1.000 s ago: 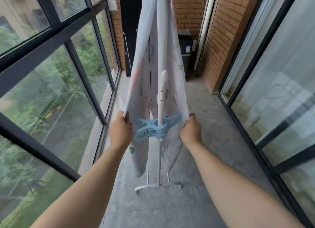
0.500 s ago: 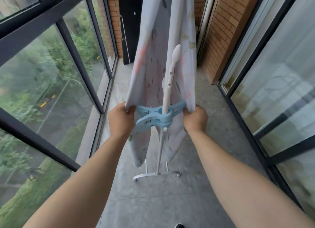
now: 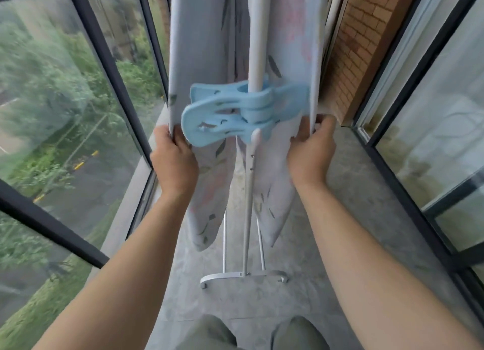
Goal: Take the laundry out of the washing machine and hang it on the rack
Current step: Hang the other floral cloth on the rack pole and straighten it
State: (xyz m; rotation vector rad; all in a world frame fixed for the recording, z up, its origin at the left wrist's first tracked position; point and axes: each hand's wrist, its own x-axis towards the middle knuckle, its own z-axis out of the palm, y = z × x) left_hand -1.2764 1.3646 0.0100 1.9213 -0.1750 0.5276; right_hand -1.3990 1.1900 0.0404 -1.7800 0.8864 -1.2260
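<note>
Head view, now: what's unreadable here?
All head view.
Rack top: cut off by the upper edge, so how the sheet drapes over it is unseen.
Fingers of left hand and right hand: partly behind the sheet edges they grip.
Trees outside: blurred.

Both bare arms reach straight out. The left hand (image 3: 174, 163) and the right hand (image 3: 311, 150) each pinch one edge of the pale leaf-print cloth (image 3: 201, 48).
</note>
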